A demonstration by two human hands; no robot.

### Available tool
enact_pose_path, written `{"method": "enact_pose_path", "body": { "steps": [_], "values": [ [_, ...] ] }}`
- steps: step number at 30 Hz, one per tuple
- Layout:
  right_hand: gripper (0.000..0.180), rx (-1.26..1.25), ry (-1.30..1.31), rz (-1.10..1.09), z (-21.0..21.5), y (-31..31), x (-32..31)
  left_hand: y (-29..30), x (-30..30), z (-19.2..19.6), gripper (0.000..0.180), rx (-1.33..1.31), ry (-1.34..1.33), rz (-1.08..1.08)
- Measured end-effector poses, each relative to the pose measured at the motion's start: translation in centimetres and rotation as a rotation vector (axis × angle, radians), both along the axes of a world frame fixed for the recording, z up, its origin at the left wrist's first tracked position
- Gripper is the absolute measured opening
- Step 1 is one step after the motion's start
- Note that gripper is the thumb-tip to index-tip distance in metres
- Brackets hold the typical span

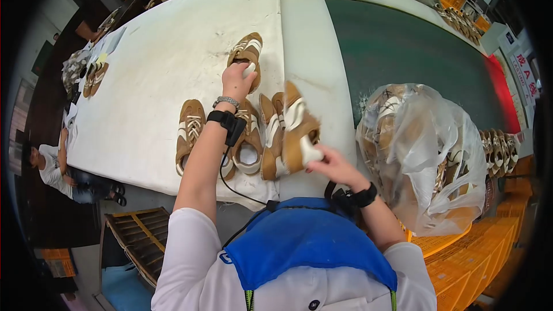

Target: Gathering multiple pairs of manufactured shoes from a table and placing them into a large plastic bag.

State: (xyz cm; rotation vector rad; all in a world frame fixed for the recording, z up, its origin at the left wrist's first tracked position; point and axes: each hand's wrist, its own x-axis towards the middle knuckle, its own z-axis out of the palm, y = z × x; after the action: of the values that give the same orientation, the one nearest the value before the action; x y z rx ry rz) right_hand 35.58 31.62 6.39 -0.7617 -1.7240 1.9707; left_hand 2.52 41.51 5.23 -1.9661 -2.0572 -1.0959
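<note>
Far left: a seated person (55, 167) waits beside your surface (144, 80), well apart from your hands.
Far corner of surface: two tan shoes (95, 78) lie together by a loose heap you cannot make out.
Wooden pallet (141, 236): on the floor below the near edge, left of your body.
Shoe row (230, 138): about four tan-and-white sneakers lie side by side at the near edge; your forearm hides part of the count.
Left hand (236, 80): closed on a white piece pressed into the single sneaker (246, 55) lying beyond the row; the fingers are curled tight.
Right hand (331, 164): fingers pinched on the white heel of the raised sneaker (298, 129), which stands tilted, toe up, at the right end of the row.
Plastic bag (420, 155): clear, just right of your right hand, full of the same tan sneakers; too jumbled to count.
Orange crates (478, 247): stacked under and behind the bag.
Far right: more tan shoes (498, 147) in a row past the bag.
</note>
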Motion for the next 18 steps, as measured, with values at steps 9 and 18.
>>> {"method": "enact_pose_path", "body": {
  "steps": [9, 18],
  "values": [
    [0.035, 0.752, -0.718, -0.347, -0.2, 11.7, -1.8, 3.3, 0.3, -4.7, 0.049, -0.585, 0.105, 0.016],
    [0.035, 0.929, -0.558, -0.068, -0.8, 4.8, -2.6, -13.3, 6.6, 0.8, 0.043, -0.288, -0.068, -0.439]
  ]
}}
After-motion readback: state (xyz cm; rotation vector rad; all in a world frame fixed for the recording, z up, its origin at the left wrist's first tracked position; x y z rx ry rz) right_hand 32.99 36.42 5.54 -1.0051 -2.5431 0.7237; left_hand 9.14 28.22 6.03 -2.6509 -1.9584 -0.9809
